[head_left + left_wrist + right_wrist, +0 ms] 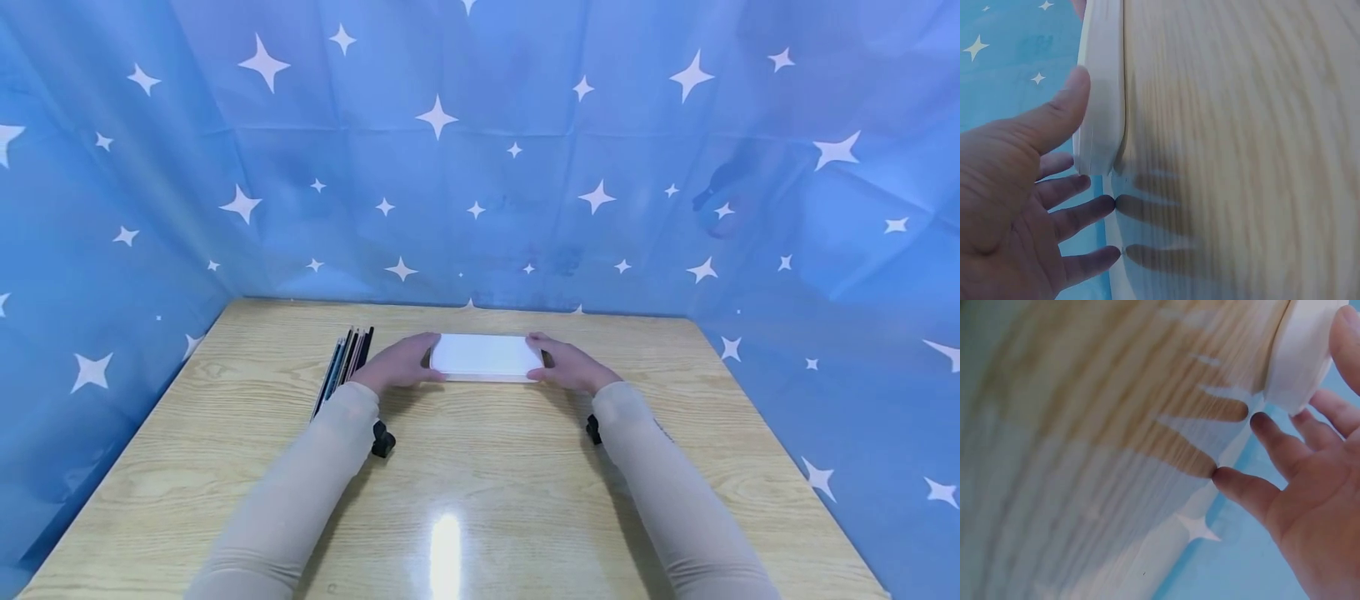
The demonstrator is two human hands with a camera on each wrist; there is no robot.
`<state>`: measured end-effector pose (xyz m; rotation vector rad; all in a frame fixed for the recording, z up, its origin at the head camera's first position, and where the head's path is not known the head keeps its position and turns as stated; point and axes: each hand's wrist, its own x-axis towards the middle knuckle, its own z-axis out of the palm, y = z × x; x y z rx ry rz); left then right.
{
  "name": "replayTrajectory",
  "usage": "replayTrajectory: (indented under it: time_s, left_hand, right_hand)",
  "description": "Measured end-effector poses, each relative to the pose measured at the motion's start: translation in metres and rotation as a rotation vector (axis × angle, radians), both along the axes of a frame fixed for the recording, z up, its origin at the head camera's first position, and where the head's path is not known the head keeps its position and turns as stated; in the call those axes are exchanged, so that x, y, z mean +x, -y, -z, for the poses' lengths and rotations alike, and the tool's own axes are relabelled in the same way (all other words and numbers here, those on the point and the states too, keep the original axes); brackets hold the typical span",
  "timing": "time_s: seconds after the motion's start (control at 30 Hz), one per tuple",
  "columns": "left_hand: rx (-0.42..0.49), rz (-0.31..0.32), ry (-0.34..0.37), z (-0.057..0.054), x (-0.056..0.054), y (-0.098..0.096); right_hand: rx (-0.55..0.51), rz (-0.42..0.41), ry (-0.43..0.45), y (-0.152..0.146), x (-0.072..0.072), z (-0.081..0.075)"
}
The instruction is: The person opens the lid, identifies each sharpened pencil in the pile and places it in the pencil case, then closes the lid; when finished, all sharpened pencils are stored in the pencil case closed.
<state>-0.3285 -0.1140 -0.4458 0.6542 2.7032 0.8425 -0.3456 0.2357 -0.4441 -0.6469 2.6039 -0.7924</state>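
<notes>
A flat white rectangular box (pixel 486 357) lies near the far edge of the table, its long side running left to right. Its left end is held by my left hand (pixel 401 362), thumb on the near side and fingers round toward the back. My right hand (pixel 573 367) grips the opposite end in much the same way. In the left wrist view, the thumb presses the side of the white box (pixel 1102 94) while the lower fingers spread, their tips touching the tabletop. The right wrist view shows the box (pixel 1300 356) only in part, at the thumb and fingers.
Several slim dark pencils or pens (pixel 343 367) lie side by side left of the left hand, partly hidden by that arm. The wooden table (pixel 487 467) reaches back to a blue curtain (pixel 480 167) with white stars.
</notes>
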Motion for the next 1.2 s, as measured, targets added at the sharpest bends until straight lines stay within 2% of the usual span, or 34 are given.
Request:
replayTrajectory:
  time_s: [0.13, 0.27, 0.47, 0.63, 0.83, 1.03, 1.2]
  left_hand:
    - [0.005, -0.020, -0.034, 0.005, -0.001, -0.004]
    - [0.023, -0.060, -0.033, 0.010, -0.001, -0.004]
    - [0.043, -0.077, -0.027, 0.009, 0.001, -0.003]
    - [-0.033, -0.081, -0.038, 0.006, 0.003, -0.007]
    - [-0.158, -0.121, -0.051, 0.004, 0.006, -0.015]
    - [-0.201, -0.160, -0.069, -0.002, 0.007, -0.021]
    - [-0.245, -0.161, -0.069, -0.006, 0.006, -0.024]
  right_hand:
    - [0.025, 0.005, 0.013, 0.000, 0.001, 0.000]
    - [0.057, 0.004, -0.006, 0.004, 0.001, -0.001]
    - [0.114, -0.015, -0.062, 0.009, 0.003, -0.005]
    - [0.151, -0.016, -0.067, 0.010, 0.004, -0.006]
    - [0.148, 0.008, -0.049, 0.013, 0.005, -0.004]
    - [0.119, 0.004, -0.070, 0.015, 0.002, -0.007]
    - [0.108, -0.017, -0.078, 0.016, 0.000, -0.006]
